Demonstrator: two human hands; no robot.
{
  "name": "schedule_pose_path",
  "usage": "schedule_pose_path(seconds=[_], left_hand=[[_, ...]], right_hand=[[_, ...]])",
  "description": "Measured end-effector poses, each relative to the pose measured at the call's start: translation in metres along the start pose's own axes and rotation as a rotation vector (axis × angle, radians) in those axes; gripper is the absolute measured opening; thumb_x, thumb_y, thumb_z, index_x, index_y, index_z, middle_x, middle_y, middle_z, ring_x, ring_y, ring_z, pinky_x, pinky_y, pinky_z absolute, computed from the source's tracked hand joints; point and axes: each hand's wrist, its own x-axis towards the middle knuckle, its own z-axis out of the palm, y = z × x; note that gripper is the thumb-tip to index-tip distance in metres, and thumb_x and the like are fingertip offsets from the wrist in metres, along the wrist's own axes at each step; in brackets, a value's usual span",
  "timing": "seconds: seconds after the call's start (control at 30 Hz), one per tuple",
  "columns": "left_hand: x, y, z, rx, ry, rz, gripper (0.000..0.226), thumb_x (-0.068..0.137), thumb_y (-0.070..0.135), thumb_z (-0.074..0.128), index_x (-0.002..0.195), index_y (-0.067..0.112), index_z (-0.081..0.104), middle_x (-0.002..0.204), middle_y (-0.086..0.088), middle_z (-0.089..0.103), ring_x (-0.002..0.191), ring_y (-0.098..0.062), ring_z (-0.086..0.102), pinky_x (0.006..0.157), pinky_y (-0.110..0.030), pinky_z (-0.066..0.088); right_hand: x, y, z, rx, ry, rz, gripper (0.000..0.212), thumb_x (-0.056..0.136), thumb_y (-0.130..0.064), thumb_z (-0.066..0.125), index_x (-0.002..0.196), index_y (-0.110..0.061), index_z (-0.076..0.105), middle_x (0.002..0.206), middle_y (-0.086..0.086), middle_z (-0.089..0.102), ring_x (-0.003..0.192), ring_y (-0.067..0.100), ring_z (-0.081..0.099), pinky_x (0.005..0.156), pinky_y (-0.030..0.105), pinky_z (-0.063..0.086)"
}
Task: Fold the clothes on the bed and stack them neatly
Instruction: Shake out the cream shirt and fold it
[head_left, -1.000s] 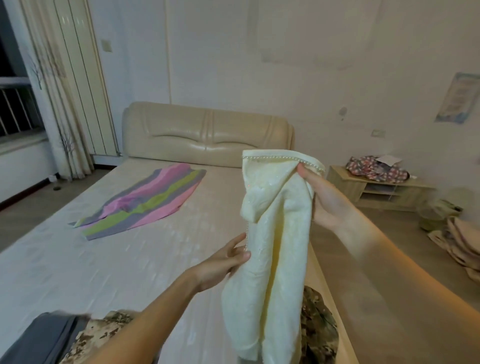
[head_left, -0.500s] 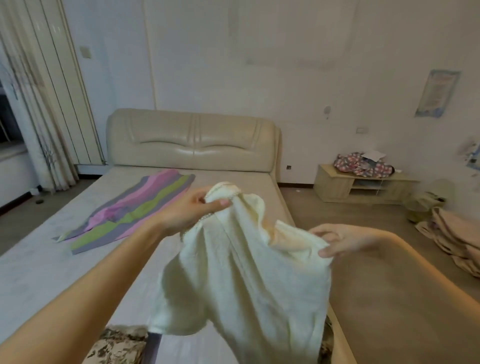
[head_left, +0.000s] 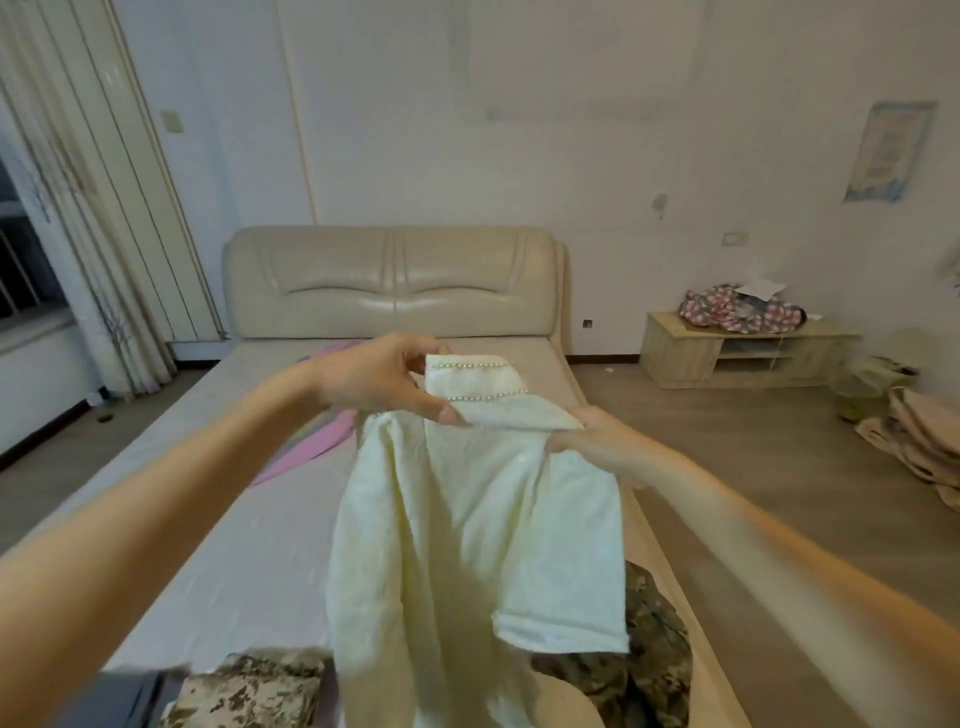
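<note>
Both hands hold a cream top (head_left: 467, 519) over the bed's (head_left: 208, 519) near end. The left hand (head_left: 384, 379) pinches its pearl-trimmed edge and the right hand (head_left: 597, 441) grips its right corner. Camouflage clothes (head_left: 654, 654) lie beneath. The print on the poster (head_left: 888, 150) is too blurred to read.

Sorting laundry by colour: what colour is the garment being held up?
The garment is pale cream, pearl-trimmed; head view.

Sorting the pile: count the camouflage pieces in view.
2: left camouflage piece and right camouflage piece, on the bed either side of the held cream garment; they may join behind it.
</note>
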Motion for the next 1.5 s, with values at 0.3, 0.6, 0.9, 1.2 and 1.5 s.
schedule_pose_path(seconds=[0.3, 0.6, 0.9, 1.2, 1.5], left_hand=[[-0.025, -0.11, 0.094, -0.275, 0.21, -0.24, 0.066, 0.076, 0.013, 0.076, 0.127, 0.03, 0.039, 0.114, 0.002, 0.057, 0.099, -0.011, 0.059, 0.082, -0.021, 0.052], [0.003, -0.12, 0.119, -0.593, 0.255, -0.23, 0.042, 0.091, 0.04, 0.055, 0.113, 0.006, 0.065, 0.101, -0.003, 0.073, 0.095, -0.018, 0.068, 0.077, -0.025, 0.052], [0.01, -0.028, -0.024, -0.192, 0.516, 0.073, 0.04, 0.069, 0.063, 0.067, 0.069, 0.023, 0.063, 0.06, 0.006, 0.055, 0.051, -0.009, 0.049, 0.046, -0.018, 0.036], [-0.033, 0.027, -0.108, -0.149, 0.398, 0.012, 0.044, 0.05, 0.043, 0.087, 0.086, 0.022, 0.072, 0.079, -0.008, 0.074, 0.064, -0.02, 0.071, 0.049, -0.027, 0.054], [-0.007, -0.037, -0.202, -0.142, 0.093, -0.333, 0.049, 0.067, 0.035, 0.084, 0.109, 0.016, 0.069, 0.107, -0.013, 0.071, 0.097, -0.03, 0.069, 0.071, -0.029, 0.057]], right_hand=[[-0.004, -0.04, 0.011, 0.286, -0.115, -0.024, 0.024, 0.077, -0.007, 0.047, 0.063, -0.019, 0.061, 0.063, -0.003, 0.06, 0.06, 0.011, 0.058, 0.05, 0.018, 0.044], [-0.026, -0.045, -0.064, 0.288, 0.074, 0.021, 0.028, 0.072, -0.01, 0.054, 0.097, -0.008, 0.065, 0.089, 0.003, 0.069, 0.08, 0.015, 0.066, 0.066, 0.026, 0.05], [-0.026, -0.026, -0.129, -0.186, 0.226, 0.095, 0.031, 0.088, -0.006, 0.048, 0.104, -0.024, 0.067, 0.108, 0.0, 0.069, 0.095, 0.017, 0.066, 0.082, 0.036, 0.052], [-0.017, -0.061, -0.159, -0.4, 0.409, -0.24, 0.016, 0.095, -0.023, 0.054, 0.095, -0.013, 0.067, 0.095, 0.007, 0.067, 0.091, 0.025, 0.063, 0.078, 0.034, 0.05], [0.083, -0.082, -0.166, -0.155, -0.261, 0.034, 0.085, 0.044, -0.05, 0.09, 0.116, -0.014, 0.065, 0.114, 0.009, 0.069, 0.102, 0.027, 0.067, 0.079, 0.037, 0.057]])
